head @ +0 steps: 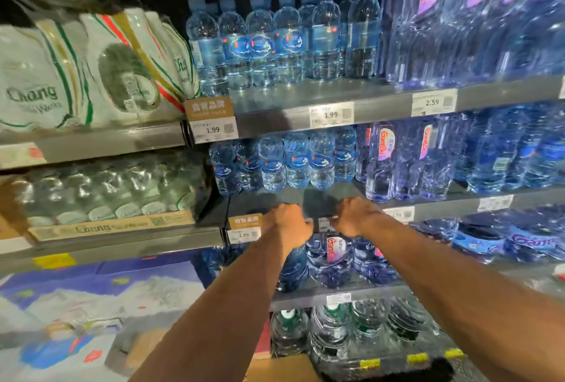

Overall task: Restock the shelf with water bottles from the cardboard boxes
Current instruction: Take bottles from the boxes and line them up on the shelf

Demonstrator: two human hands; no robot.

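Small blue-label water bottles stand in a row at the back of the middle shelf, with bare shelf in front of them. Both my hands sit at that shelf's front edge, backs toward me. My left hand is curled into a fist and no bottle shows in it. My right hand is curled too, its fingers by the price strip; nothing shows in it. More of the same bottles fill the shelf above. A brown cardboard box shows partly below my left arm.
Large Ganten bottles crowd the right side on several shelves and lie under my hands. Chang water packs fill the left bay. Green-cap bottles stand on the bottom shelf. Printed boxes sit at lower left.
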